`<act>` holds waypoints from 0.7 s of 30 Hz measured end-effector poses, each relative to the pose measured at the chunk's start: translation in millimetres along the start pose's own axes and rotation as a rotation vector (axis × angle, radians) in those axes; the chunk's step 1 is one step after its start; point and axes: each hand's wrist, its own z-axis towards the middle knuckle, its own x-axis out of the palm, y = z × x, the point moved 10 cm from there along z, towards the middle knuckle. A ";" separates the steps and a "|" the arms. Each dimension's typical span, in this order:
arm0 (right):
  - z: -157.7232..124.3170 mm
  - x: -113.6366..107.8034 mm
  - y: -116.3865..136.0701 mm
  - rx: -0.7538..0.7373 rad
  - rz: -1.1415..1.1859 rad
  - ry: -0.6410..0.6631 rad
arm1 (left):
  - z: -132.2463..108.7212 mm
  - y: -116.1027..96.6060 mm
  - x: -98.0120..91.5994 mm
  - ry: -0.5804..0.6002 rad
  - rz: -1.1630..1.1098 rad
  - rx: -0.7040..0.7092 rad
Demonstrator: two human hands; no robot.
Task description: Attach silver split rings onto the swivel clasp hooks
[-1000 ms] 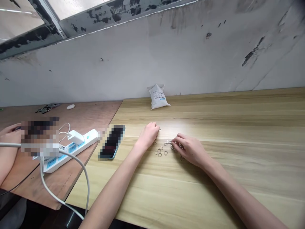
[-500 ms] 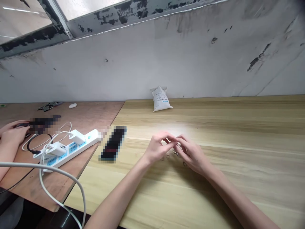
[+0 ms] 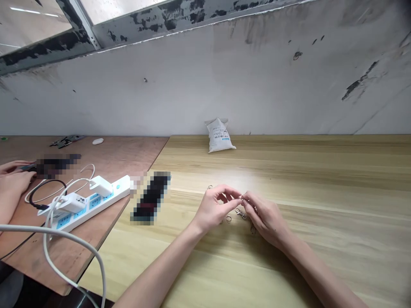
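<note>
My left hand (image 3: 212, 209) and my right hand (image 3: 268, 216) meet fingertip to fingertip just above the pale wooden table. Pinched between them is a small metal piece (image 3: 242, 197), mostly covered by the fingers, so its exact shape is hidden. Beneath the fingertips lies a silver lobster clasp (image 3: 240, 212). A metal split ring (image 3: 228, 219) rests to the left of that clasp. Another ring (image 3: 209, 187) shows just beyond my left hand, and one more ring (image 3: 252, 229) lies partly shaded beside my right hand.
A white labelled packet (image 3: 221, 137) stands by the wall. Left of my arms lies a blurred dark flat object (image 3: 150, 197). On the brown table, a power strip (image 3: 96, 201) carries chargers and a looping white cable (image 3: 80, 241). Another person's hands (image 3: 16, 177) hold something blurred at far left.
Both hands have shifted slightly down in the view, fingertips still together. The lobster clasp and rings show more plainly, and a ring beyond my left hand has come into sight.
</note>
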 end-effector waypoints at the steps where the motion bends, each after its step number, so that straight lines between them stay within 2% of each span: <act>1: -0.2 0.5 -0.4 0.001 -0.001 0.002 | 0.3 3.2 0.2 0.006 -0.035 -0.024; 6: 0.5 3.8 3.8 -0.023 -0.049 0.031 | 3.0 15.3 -0.3 0.004 -0.193 -0.115; 13: 1.3 -2.4 22.9 -0.147 -0.275 -0.006 | 1.6 17.2 -5.5 -0.033 -0.125 -0.186; 18: 1.3 -4.8 29.4 -0.205 -0.388 -0.030 | 0.8 22.1 -1.3 0.026 -0.077 -0.225; 21: 3.3 -2.7 29.9 -0.211 -0.460 0.021 | 1.9 23.9 0.3 0.050 -0.114 -0.239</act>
